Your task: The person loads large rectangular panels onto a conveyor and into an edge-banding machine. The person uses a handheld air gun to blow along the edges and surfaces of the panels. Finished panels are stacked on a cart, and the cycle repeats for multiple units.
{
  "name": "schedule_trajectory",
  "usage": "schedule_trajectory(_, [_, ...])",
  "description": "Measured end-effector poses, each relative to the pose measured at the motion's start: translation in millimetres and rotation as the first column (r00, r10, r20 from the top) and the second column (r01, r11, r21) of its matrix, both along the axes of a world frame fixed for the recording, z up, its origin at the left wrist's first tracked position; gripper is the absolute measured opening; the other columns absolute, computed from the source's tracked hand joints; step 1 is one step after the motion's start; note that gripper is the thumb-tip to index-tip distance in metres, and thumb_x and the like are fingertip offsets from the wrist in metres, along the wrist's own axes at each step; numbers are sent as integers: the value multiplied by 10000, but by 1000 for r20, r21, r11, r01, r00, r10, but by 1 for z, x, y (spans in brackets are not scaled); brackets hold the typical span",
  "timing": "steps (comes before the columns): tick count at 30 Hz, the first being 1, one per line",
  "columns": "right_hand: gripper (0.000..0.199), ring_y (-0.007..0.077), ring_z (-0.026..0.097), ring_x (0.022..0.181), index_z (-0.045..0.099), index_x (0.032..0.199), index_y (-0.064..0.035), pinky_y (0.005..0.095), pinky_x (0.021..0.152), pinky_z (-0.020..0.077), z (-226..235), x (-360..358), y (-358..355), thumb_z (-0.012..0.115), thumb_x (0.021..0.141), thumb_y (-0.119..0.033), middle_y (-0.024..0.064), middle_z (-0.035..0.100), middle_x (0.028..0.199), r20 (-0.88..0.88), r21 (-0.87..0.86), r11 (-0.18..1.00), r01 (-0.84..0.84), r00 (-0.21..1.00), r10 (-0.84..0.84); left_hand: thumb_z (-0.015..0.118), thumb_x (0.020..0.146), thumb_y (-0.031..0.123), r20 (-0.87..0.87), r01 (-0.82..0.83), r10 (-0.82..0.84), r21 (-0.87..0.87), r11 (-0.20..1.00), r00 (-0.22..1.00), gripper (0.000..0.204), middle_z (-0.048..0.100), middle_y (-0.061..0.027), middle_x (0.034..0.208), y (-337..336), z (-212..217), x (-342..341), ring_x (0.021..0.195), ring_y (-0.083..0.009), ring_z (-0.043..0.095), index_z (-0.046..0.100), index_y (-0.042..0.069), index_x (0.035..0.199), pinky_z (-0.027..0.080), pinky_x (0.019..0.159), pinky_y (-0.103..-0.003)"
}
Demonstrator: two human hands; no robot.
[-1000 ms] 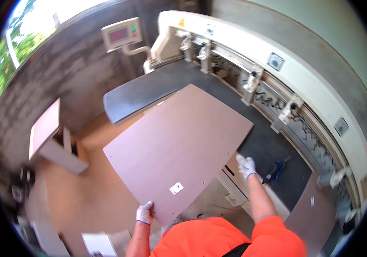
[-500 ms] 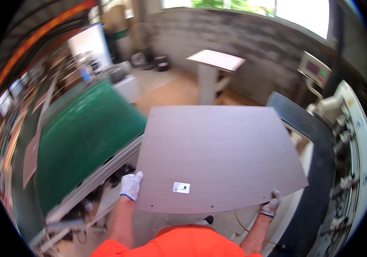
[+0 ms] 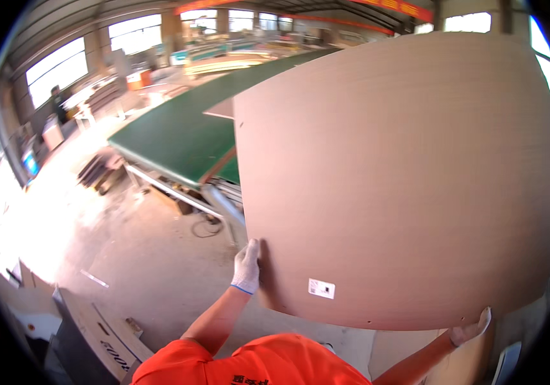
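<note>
A large flat brownish-grey wood panel is lifted in front of me, filling the right half of the view. A white printed label is stuck near its lower left corner, and small dark holes show along the near edge. My left hand, in a white knit glove, grips the panel's left edge near that corner, thumb on the face. My right hand, gloved too, holds the near edge toward the right, fingers partly hidden beneath.
A long green conveyor belt on a metal frame runs behind the panel at the left. Concrete floor lies left of me. A dark and light machine part stands at the lower left. Windows line the far wall.
My view has swung round from the wall and machine toward the hall and conveyor. The panel came along in both hands and is now tilted up higher, covering more of the view.
</note>
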State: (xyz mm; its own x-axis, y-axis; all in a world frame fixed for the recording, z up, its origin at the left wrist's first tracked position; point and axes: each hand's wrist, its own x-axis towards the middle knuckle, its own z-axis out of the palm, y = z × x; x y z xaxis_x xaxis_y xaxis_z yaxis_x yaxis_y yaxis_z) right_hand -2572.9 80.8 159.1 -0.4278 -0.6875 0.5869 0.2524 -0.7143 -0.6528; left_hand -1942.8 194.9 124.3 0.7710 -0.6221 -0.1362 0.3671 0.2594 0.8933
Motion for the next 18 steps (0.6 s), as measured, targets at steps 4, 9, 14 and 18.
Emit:
schedule_trajectory(4, [652,283,488,1396,446,1538,-49,443,1159,415,43,190,-106,614,1045,-440,103,479,1573,416,184,842,-508,816,401,619,1056,396,-95,-340,326,-266,902,941,484,673,-52,1244,45,7,205,1171,-151,593,656,-14,1310,477,1026,-324])
schedule_trajectory(9, [696,273,529,1329,477,1494,-2,436,1128,432,45,400,-190,620,1034,-505,90,527,1514,331,208,720,-663,740,586,622,1045,452,-193,-537,501,-350,768,843,564,676,-105,1316,138,27,316,1166,-228,658,605,-6,1373,546,994,-380])
schedule_trajectory(14, [654,264,586,1261,545,1444,-5,429,1091,465,20,672,-259,656,1018,-488,99,621,1395,416,372,456,-808,584,697,450,1059,630,-150,-604,607,-431,670,780,726,592,-117,1464,254,16,417,1336,-277,555,515,45,1485,460,1120,-427])
schedule_trajectory(18, [641,292,587,1278,546,1457,-32,461,1114,452,24,907,-258,677,1007,-468,117,617,1426,439,355,111,-928,270,857,342,1061,683,-160,-660,683,-482,576,713,816,518,-144,1552,360,25,444,1402,-317,500,484,25,1522,389,1181,-453])
